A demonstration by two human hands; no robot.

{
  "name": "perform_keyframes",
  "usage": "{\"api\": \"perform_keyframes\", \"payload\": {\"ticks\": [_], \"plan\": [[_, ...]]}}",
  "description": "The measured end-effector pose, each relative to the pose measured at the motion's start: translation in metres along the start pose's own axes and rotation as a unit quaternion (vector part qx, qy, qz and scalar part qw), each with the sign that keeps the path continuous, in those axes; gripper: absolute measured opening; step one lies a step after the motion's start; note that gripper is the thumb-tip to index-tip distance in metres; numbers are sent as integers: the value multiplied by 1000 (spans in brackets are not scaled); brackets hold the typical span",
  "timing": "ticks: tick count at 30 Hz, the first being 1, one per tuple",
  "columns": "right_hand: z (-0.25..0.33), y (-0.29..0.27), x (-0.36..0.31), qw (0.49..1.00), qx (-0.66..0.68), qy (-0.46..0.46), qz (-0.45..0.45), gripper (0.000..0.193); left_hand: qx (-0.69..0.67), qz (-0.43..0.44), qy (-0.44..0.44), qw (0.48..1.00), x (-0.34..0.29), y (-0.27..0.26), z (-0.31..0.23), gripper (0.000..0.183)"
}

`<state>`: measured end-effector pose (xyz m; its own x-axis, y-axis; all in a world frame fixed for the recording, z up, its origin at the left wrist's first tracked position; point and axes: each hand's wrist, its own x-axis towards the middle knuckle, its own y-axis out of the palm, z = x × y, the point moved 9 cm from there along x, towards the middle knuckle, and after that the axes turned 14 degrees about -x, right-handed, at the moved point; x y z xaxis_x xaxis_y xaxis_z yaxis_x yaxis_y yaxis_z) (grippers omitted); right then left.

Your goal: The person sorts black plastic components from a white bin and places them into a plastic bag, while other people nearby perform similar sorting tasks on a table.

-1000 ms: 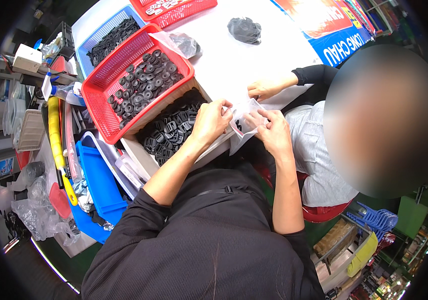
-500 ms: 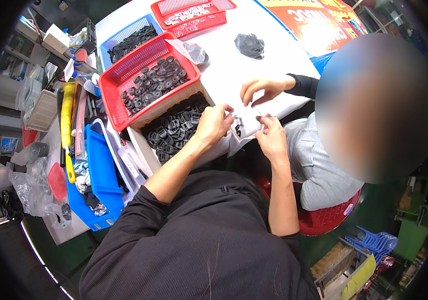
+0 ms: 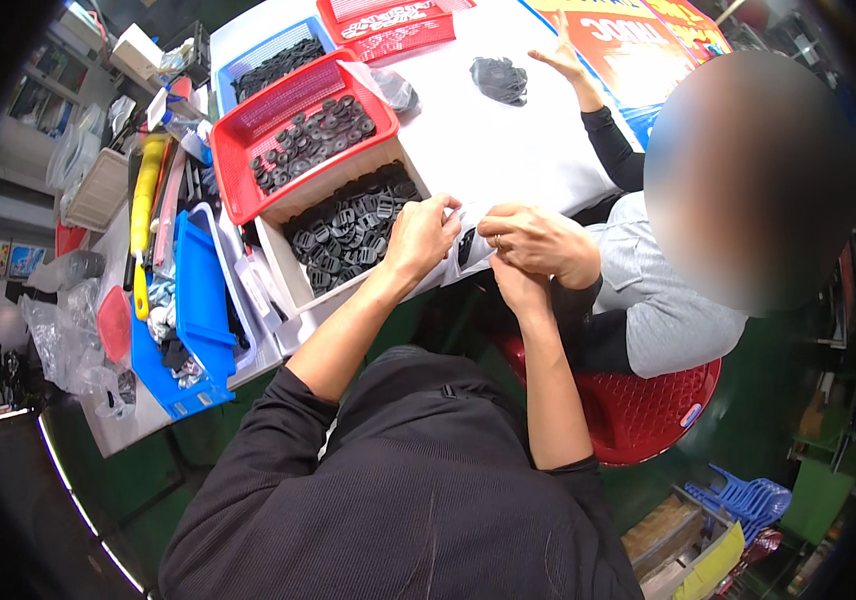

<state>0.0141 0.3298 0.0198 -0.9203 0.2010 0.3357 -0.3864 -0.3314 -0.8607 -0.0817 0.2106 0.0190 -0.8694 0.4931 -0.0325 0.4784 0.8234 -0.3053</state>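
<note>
A small clear plastic bag (image 3: 465, 243) with black pieces in it hangs between my hands at the table's front edge. My left hand (image 3: 425, 238) pinches its left side, beside the box of black buckles (image 3: 350, 235). My right hand (image 3: 523, 290) is closed at the bag's other side, its fingertips partly covered by a co-worker's hand (image 3: 543, 243) wearing a ring. That person's fingers are bunched over the bag's right side; what they hold is hidden. The co-worker's other hand (image 3: 565, 62) is raised, fingers spread, beyond the table's right part.
Beyond the buckles stand a red basket (image 3: 233, 175) of round black parts, a blue basket (image 3: 230, 72) of black pieces and a red basket (image 3: 398, 42) of white pieces. A bagged black bundle (image 3: 499, 81) lies on the white table (image 3: 478, 140). The co-worker sits on a red stool (image 3: 648, 410).
One co-worker's hand has left the bag and risen toward the far right; the ringed hand has come over my right hand. My hands stay at the bag, the right one slightly lower and further left.
</note>
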Motion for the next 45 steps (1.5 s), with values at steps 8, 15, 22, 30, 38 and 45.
{"api": "perform_keyframes", "payload": {"ticks": [8,15,22,30,38,45], "plan": [[-8,-10,-23,972,130,161,114,33,-4,-7,-10,1000,-32,0,-9,23],[-1,-64,-37,942,279,185,14,40,16,20,66,997,-66,-10,-28,23],[56,-68,-22,933,300,-59,188,22,-24,110,11,994,-122,-38,-73,19],[111,-72,-31,914,368,-72,154,13,55,60,103,991,-181,-65,-99,30],[152,-100,-42,912,347,-122,179,18,41,-35,145,988,-211,-74,-122,10],[198,-100,-62,936,299,-131,135,14,132,-71,234,961,-248,-105,-130,9]]}}
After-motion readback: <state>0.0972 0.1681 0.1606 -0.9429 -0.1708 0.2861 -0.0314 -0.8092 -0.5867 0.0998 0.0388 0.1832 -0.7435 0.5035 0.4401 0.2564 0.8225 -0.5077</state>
